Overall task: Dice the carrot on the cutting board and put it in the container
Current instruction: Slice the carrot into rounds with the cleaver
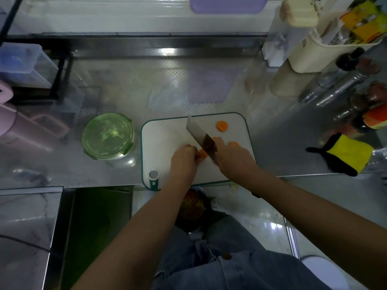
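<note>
A white cutting board [163,139] with a green rim lies on the steel counter. My left hand [184,160] holds a carrot piece [202,153] down on the board. My right hand [232,158] grips the handle of a broad knife [199,135], whose blade points away and to the left, right beside the carrot piece. A round carrot slice [222,126] lies at the board's far right, and another orange piece [234,144] shows just past my right hand. A round container with a green lid [107,136] stands left of the board, closed.
A yellow and black cloth [345,154] lies at the counter's right edge. Bottles and a cream caddy [314,55] crowd the back right. Clear and pink bins [21,65] stand at the left. A purple lid [228,4] rests on the back ledge.
</note>
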